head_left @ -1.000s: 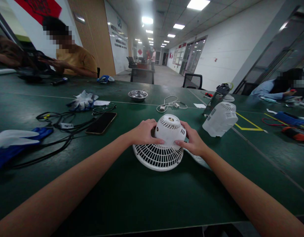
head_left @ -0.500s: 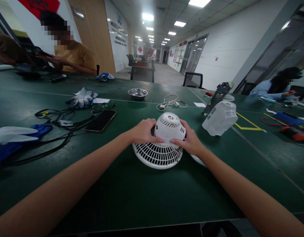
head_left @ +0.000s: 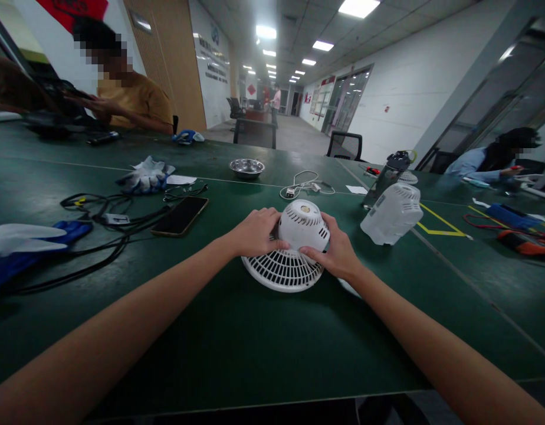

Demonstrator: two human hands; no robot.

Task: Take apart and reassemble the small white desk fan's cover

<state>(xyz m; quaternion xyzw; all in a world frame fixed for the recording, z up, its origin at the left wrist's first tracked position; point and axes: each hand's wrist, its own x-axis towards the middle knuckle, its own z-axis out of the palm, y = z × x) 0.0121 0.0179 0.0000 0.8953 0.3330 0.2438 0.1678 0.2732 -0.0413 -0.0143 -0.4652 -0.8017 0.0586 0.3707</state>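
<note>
A white fan head point(head_left: 304, 227) rests grille down on the green table point(head_left: 263, 348), its domed, slotted motor housing facing up. Below the housing spreads the ribbed round grille point(head_left: 284, 273). My left hand point(head_left: 260, 231) wraps the housing's left side, thumb across its front. From the right, my right hand point(head_left: 337, 245) grips the same housing, its thumb close to the left one. Fingers behind the housing are partly hidden. A pale flat piece point(head_left: 350, 287) lies partly under my right forearm.
Left are a phone point(head_left: 181, 216), black cables point(head_left: 117, 248) and work gloves point(head_left: 146, 176). Beyond sit a metal bowl point(head_left: 246, 168) and a white cord point(head_left: 305, 188). To the right stand a white plastic housing point(head_left: 393, 213) and a dark bottle point(head_left: 387, 174). Other people sit at the table.
The fan head has tipped or turned slightly between my hands, and its grille's near edge sits a little farther from me. Both hands keep their hold.
</note>
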